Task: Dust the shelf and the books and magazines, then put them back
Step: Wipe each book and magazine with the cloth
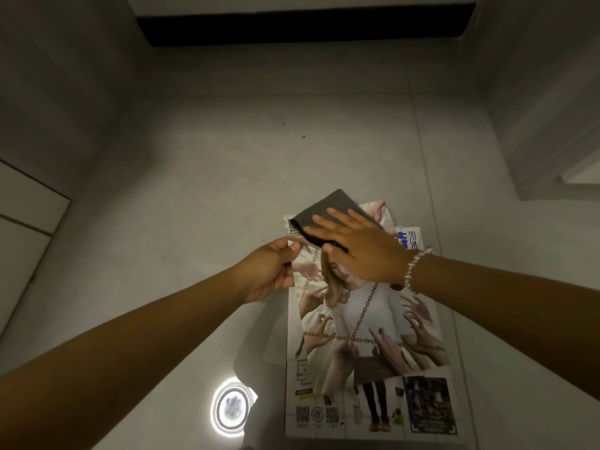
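Note:
A large magazine with a picture of a person in a white top lies on the glossy grey floor. My left hand pinches its upper left edge between thumb and fingers. My right hand lies flat with straight fingers on a dark grey cloth, pressing it on the magazine's top part. A second magazine with blue print peeks out from under the top right corner.
A round ceiling light is mirrored in the floor tile left of the magazine's lower end. White cabinet fronts stand at the left. A dark gap under furniture runs along the top. A white wall corner juts in at the right.

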